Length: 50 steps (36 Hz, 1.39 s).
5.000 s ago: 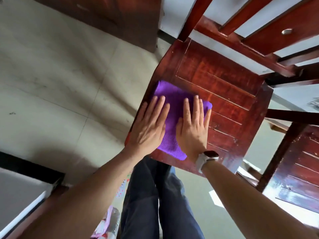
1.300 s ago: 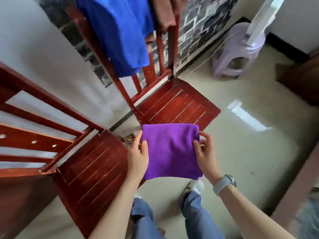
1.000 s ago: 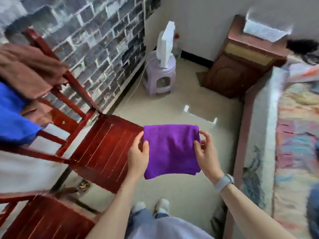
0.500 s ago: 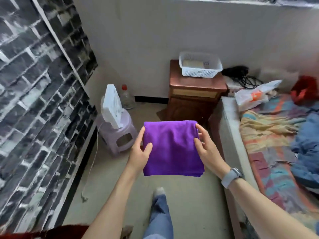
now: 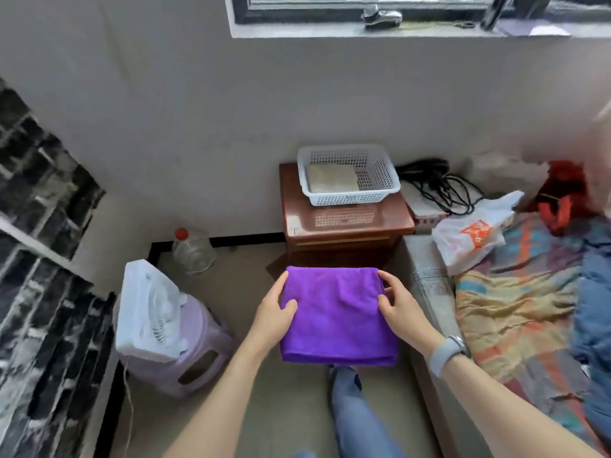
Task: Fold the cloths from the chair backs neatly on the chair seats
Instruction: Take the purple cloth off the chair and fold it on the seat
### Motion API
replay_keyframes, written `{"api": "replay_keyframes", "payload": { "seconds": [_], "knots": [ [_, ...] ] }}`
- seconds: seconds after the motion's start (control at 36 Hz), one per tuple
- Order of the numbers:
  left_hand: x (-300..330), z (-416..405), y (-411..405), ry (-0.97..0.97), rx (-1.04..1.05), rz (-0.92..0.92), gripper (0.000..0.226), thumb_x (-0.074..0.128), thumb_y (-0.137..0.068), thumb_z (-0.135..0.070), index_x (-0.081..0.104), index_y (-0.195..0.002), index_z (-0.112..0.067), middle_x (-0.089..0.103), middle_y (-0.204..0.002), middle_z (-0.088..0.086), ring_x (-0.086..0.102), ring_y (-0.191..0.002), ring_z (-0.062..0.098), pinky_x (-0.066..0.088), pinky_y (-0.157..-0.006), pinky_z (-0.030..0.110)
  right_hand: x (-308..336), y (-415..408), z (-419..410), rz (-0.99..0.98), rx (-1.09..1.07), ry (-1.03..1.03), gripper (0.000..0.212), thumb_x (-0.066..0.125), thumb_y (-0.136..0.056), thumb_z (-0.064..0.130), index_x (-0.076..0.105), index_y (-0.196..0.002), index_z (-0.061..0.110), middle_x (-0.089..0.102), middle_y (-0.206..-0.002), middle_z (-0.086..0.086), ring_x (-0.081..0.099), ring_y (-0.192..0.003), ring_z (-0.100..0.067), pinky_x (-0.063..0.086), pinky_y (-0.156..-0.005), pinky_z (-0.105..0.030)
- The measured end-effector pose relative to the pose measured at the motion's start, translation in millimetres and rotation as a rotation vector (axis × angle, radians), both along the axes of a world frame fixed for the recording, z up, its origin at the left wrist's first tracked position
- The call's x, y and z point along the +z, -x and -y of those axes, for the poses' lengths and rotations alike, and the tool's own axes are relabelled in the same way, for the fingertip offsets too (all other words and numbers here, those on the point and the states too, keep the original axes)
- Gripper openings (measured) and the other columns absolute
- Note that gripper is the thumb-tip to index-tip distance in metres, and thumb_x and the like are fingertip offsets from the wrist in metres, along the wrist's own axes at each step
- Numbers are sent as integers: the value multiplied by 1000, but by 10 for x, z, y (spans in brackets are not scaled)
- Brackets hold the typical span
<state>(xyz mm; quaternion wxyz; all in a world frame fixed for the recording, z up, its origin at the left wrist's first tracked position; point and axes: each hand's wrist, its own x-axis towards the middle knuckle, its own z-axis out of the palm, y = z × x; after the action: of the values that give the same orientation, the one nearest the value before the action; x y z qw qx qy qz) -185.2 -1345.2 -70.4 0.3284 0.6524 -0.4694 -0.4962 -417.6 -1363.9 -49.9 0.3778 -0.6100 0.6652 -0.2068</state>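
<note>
A folded purple cloth (image 5: 335, 314) hangs flat in the air in front of me, held between both hands. My left hand (image 5: 272, 314) grips its left edge, thumb on top. My right hand (image 5: 398, 307), with a grey watch on the wrist, grips its right edge. Beyond the cloth stands a brown wooden cabinet (image 5: 347, 226), and on it a white plastic basket (image 5: 347, 175) with a folded beige cloth inside. No chair is in view.
A lilac plastic stool (image 5: 191, 352) with a white fan (image 5: 145, 309) on it stands at the left, a clear bottle (image 5: 191, 251) behind it. A bed (image 5: 522, 312) with a patterned sheet, a plastic bag and cables lies at the right. A brick-pattern wall borders the left.
I lifted the purple cloth off the chair seat and turned away from the red chairs; the cabinet with the white basket has come closer and now sits centred behind the cloth.
</note>
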Motion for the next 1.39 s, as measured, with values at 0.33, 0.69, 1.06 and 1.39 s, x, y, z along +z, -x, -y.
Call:
{"api": "replay_keyframes", "payload": {
  "seconds": [0.33,0.69,1.06,1.39],
  "knots": [
    [-132,2832,362,53,75,25,59,42,-92,-7,24,-144,-28,35,-146,-8,38,-131,8,31,-112,35,-193,222,2933,102,-13,148,48,42,-92,4,36,-138,15,54,-120,-4,56,-100,-18,36,-90,-20],
    [-754,4857,663,-22,127,351,58,34,-95,-2,16,-147,-18,27,-150,3,29,-135,20,23,-94,14,-1029,212,5040,166,42,27,50,37,-95,4,29,-142,15,34,-148,0,31,-136,-13,26,-112,-28],
    [-1166,4963,965,84,-187,936,55,58,-77,0,47,-131,-2,43,-139,21,35,-132,39,30,-108,52,-1434,284,5248,-149,99,55,47,36,-89,7,42,-135,11,49,-125,-14,49,-111,-26,43,-95,-36],
    [-1752,5148,928,54,-209,987,55,22,-92,-32,17,-144,-15,25,-151,12,9,-141,26,3,-114,43,-1930,34,5277,-644,598,212,55,28,-92,40,29,-142,18,27,-149,-19,21,-139,-37,7,-114,-47]
  ]
}}
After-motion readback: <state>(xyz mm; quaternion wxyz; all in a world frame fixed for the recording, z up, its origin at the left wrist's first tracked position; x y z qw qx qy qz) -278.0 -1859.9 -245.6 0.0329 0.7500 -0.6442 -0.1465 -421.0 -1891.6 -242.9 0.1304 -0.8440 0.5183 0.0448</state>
